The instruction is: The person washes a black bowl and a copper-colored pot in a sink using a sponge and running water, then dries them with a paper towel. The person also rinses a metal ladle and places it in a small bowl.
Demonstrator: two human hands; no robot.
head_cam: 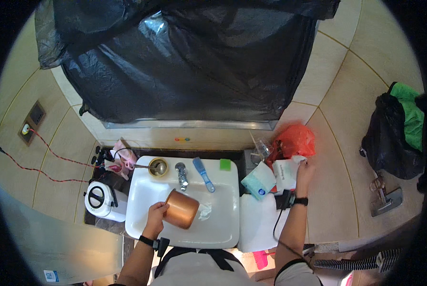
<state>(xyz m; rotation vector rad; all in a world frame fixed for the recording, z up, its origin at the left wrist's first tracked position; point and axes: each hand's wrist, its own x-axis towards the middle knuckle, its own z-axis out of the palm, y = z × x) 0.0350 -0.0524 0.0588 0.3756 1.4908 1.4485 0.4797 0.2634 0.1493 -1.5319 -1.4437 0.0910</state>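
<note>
My left hand (155,218) grips a copper-coloured metal cup (182,210) by its rim and tilts it over the white washbasin (136,211). My right hand (305,175) reaches to the right of the basin. Its fingers pinch a white tissue (299,159) above a white box (285,175) that bears writing. Beside the box lies a pale green and white packet (259,181), and a red plastic bag (296,140) sits behind it. A crumpled whitish scrap (205,211) lies in the basin; its material is unclear. The cup's inside is hidden.
Along the basin's back stand a brass-coloured pot (162,162) with a spoon, a chrome tap (181,176), a blue-handled tool (203,174) and a green square (225,164). A white electric dispenser pot (104,202) is at left. Red-and-black cords (56,158) run to the wall.
</note>
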